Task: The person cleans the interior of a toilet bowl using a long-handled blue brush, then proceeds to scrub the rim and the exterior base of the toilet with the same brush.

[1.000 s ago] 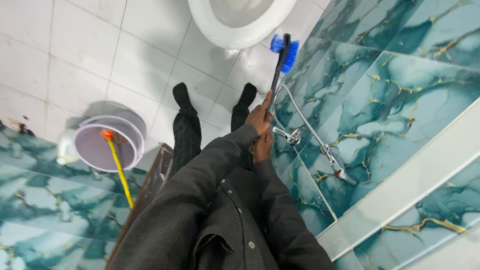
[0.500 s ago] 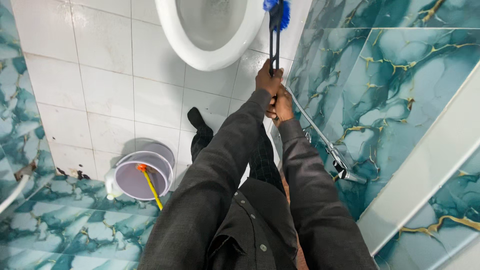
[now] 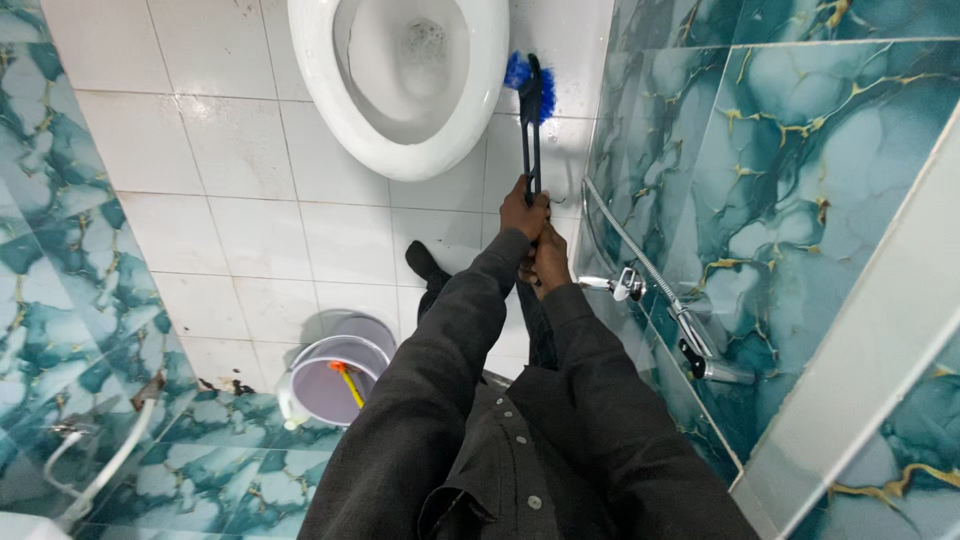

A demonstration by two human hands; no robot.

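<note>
**Both hands on the brush, beside the bowl**

I see white square floor tiles (image 3: 230, 220), glossy with dark grime in the grout, open on the left and boxed in by teal marbled wall tiles (image 3: 800, 180) veined with gold on the right. The white toilet bowl (image 3: 400, 150), smooth, rounded ceramic, sits at the far edge. Near left stands a pale round bucket (image 3: 330, 385) with an orange-tipped stick inside. A chrome spray hose (image 3: 650, 275) runs along the right wall, leaving a narrow gap. My left hand (image 3: 522, 212) and right hand (image 3: 550, 262) are clenched on the black handle of the toilet brush (image 3: 530, 100), its blue bristles just right of the bowl's rim.
</note>
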